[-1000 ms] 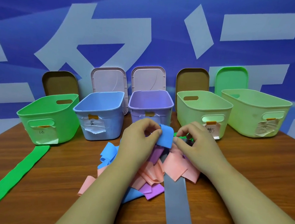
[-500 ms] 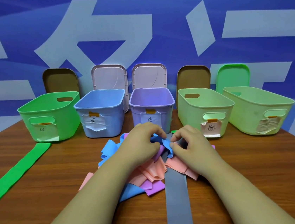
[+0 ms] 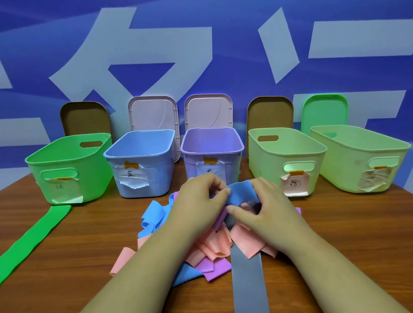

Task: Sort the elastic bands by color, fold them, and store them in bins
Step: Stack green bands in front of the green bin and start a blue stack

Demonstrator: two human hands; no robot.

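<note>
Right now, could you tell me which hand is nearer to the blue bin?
Left. The left hand is in front and right of the blue bin; the right hand lies farther right, beyond it.

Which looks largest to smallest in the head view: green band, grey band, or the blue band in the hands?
1. green band: longest strip, runs off the lower left edge.
2. grey band: shorter flat strip, far end under the pile.
3. blue band: bunched between left hand and right hand, so full size is hidden.
</note>
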